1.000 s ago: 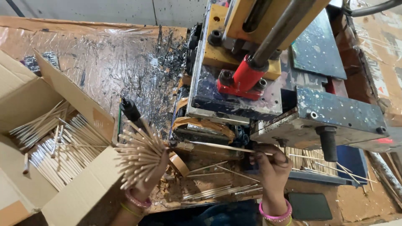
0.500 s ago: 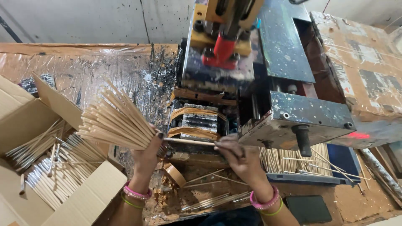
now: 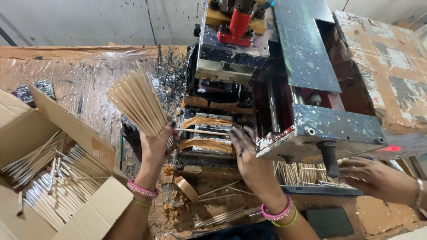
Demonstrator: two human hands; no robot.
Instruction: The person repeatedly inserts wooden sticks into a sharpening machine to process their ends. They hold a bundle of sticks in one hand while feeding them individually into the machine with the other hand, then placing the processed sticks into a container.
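Observation:
My left hand [image 3: 155, 144] grips a fanned bundle of thin wooden sticks [image 3: 135, 100], held upright to the left of a paint-splattered machine [image 3: 275, 89]. My right hand [image 3: 247, 153] lies palm down at the machine's front, fingers apart, touching a single stick [image 3: 200, 131] that lies across the tape-wrapped rollers [image 3: 207, 133]. My left thumb touches the other end of that stick. Both wrists wear pink and green bangles.
An open cardboard box [image 3: 53, 178] of coated sticks stands at the left. Loose sticks and a tape roll [image 3: 187, 189] litter the bench below. Another person's hand [image 3: 378, 178] reaches in from the right near a tray of sticks [image 3: 307, 175].
My left hand has raised the bundle and brought it closer to the machine. My right hand has shifted onto the rollers. Another person's hand has come into view at the right.

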